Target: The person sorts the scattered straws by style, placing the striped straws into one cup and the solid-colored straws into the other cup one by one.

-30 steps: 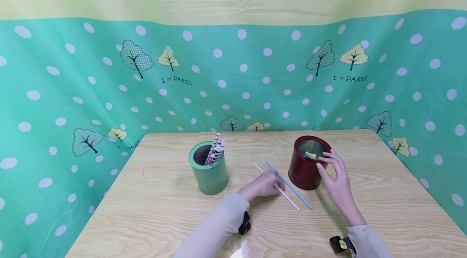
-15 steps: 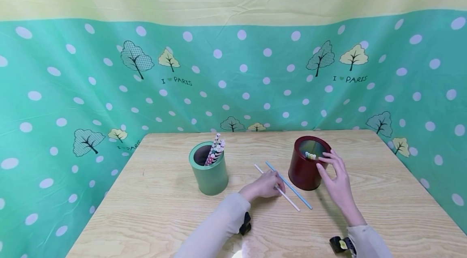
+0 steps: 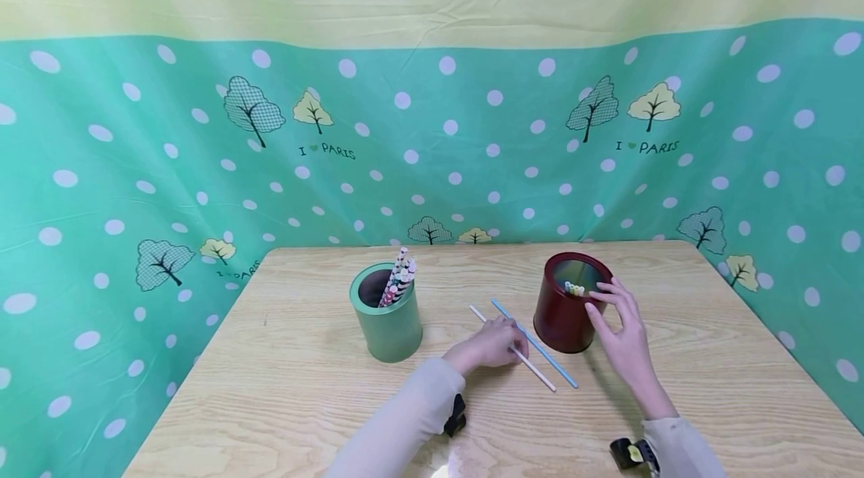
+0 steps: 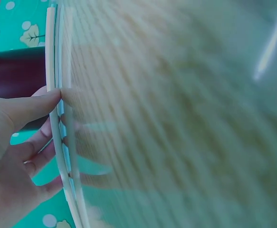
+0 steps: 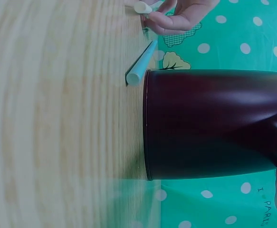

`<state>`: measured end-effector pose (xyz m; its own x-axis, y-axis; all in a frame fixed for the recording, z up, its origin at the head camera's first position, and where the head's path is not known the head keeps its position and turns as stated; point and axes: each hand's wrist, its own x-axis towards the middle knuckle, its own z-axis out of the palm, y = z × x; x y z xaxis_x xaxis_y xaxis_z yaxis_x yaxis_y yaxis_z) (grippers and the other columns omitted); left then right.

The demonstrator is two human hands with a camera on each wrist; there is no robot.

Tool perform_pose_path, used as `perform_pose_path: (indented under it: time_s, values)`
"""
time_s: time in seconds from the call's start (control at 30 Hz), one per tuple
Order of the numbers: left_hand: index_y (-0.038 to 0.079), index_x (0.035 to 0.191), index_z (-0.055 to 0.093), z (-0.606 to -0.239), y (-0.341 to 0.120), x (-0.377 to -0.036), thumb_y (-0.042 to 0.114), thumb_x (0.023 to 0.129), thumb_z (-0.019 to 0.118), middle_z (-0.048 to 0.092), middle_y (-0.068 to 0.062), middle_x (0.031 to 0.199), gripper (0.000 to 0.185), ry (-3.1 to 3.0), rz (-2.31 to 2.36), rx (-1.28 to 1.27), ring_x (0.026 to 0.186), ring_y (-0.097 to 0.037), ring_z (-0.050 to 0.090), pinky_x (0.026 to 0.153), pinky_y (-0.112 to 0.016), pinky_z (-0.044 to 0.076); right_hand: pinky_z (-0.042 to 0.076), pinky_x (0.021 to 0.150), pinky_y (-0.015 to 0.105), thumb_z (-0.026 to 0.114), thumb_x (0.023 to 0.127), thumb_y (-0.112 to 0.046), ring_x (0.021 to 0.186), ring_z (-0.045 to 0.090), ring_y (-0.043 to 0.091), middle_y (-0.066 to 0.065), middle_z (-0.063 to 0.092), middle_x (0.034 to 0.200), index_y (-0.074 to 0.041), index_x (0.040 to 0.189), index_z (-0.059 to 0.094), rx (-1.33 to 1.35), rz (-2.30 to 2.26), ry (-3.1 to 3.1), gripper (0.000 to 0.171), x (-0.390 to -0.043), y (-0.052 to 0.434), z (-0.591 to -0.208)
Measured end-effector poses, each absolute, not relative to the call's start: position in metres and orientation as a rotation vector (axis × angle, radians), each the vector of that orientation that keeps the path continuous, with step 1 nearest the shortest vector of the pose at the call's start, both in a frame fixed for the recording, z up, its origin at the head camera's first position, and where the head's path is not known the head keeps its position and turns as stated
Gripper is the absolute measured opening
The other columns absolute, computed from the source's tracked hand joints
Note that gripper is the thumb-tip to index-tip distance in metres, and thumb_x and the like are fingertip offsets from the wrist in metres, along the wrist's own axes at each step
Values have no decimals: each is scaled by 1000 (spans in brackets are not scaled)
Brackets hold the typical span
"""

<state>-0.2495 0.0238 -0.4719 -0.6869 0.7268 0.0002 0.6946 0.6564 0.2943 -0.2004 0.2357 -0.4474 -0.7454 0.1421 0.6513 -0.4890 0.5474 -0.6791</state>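
In the head view my left hand point(image 3: 494, 344) pinches a thin white stick point(image 3: 538, 374) low over the table, its far end sticking out past the knuckles. A blue stick point(image 3: 555, 362) lies alongside on the right. The left wrist view has the thumb on the white stick point(image 4: 49, 47), other fingers behind it. My right hand point(image 3: 626, 339) holds a dark red can point(image 3: 563, 320) by its near-right rim, fingers over the edge and thumb against the outer wall. Several pale stick ends point(image 3: 574, 288) show inside that can. In the right wrist view only part of that hand shows by the can.
A green can point(image 3: 391, 332) stands to the left, with several patterned sticks point(image 3: 400, 279) leaning out of it. Wooden table point(image 3: 270, 373) under everything; a dotted green cloth point(image 3: 472, 155) hangs behind and at both sides. A black camera is strapped at each wrist.
The left fingers have shifted very slightly on the white stick. Both cans, the blue stick and the right hand stay where they were.
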Motion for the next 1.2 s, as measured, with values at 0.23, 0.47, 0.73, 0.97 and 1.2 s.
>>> perform_pose_path:
  time_s: [0.23, 0.47, 0.73, 0.97, 1.2]
  values:
    - [23, 76, 64, -473, 24, -251, 19, 73, 69, 53, 14, 75, 8, 2761, 380, 1238, 81, -6, 40, 68, -19, 28, 19, 100, 17, 61, 81, -4, 129, 25, 12, 14, 48, 117, 0, 101, 60, 276, 1205, -2113, 20, -201, 236, -448]
    - [23, 77, 62, -470, 22, -249, 18, 74, 68, 51, 12, 78, 8, 2762, 506, 1250, 82, -5, 42, 70, -19, 29, 19, 100, 16, 61, 81, -3, 127, 28, 29, 14, 49, 117, 0, 100, 60, 284, 1204, -2104, 20, -201, 237, -448]
    - [22, 79, 62, -463, 20, -244, 17, 74, 68, 52, 9, 80, 10, 2765, 654, 1245, 81, -4, 44, 73, -20, 30, 19, 100, 15, 61, 80, -2, 128, 27, 24, 14, 49, 117, 0, 100, 60, 290, 1201, -2100, 20, -201, 237, -448]
    - [21, 80, 62, -457, 18, -238, 16, 75, 69, 55, 8, 82, 10, 2787, 813, 1220, 83, -4, 46, 79, -21, 30, 19, 100, 16, 61, 81, -3, 128, 27, 23, 14, 48, 118, 0, 101, 60, 285, 1207, -2106, 20, -200, 236, -448]
    - [18, 78, 62, -452, 15, -238, 13, 75, 69, 54, 8, 80, 9, 2760, 1003, 1236, 82, -6, 49, 79, -20, 32, 19, 100, 17, 61, 81, -3, 127, 27, 28, 14, 48, 117, 1, 101, 60, 289, 1213, -2102, 20, -200, 236, -448]
